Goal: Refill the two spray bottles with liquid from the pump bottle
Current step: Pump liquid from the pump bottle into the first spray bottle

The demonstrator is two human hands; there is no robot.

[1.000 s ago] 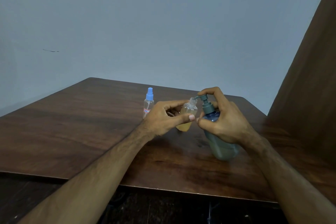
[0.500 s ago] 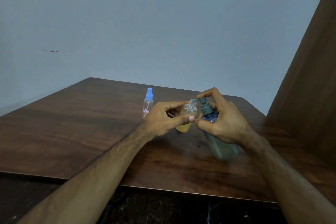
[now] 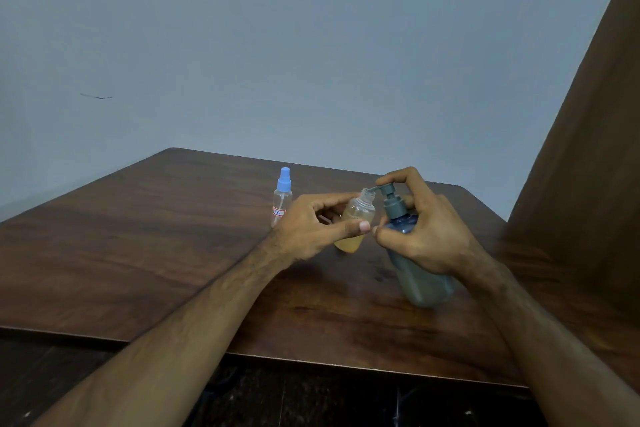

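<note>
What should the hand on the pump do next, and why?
Probably press the pump head down. The right hand grips the pump bottle, a finger on top, and its spout sits over the open small bottle held tilted by the left hand. That bottle looks only partly full of yellowish liquid.

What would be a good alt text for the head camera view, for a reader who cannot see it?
A left hand holds an uncapped spray bottle under the spout of a pump bottle, gripped by the right hand. A capped spray bottle stands behind on the wooden table.
</note>
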